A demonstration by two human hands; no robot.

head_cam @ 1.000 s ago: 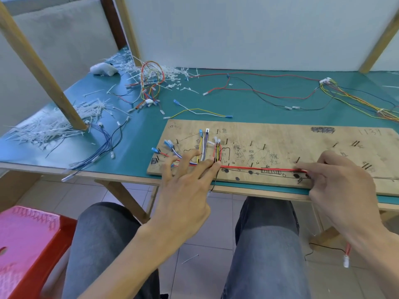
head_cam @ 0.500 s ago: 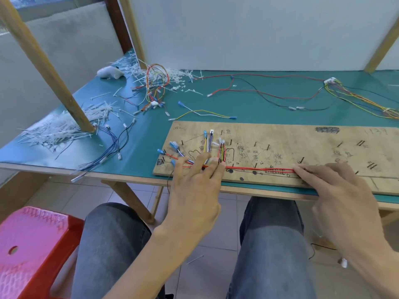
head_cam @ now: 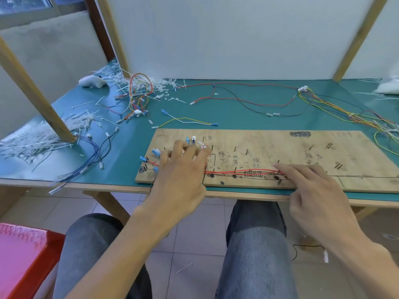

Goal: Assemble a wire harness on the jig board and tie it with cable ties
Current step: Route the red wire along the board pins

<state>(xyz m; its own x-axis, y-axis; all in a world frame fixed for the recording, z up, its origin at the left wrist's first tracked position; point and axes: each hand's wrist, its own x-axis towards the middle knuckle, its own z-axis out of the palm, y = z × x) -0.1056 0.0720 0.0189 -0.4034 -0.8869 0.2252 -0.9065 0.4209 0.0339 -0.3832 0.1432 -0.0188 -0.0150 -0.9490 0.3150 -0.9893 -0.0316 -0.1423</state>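
- The left hand's fingers are spread and nearly straight. They have slid up from the red wires onto the cluster of coloured branch ends at the board's left, pressing them flat and gripping nothing.
- The right hand stays where it was, fingers laid out along the red wires' right end and pinning them. I cannot tell whether the thumb pinches.
- The 2 or so red wires remain stretched along the board's near edge, between the hands.
- Routing seems nearly settled, and no tie is on yet.
- The cable ties lie heaped far left on the tabletop.
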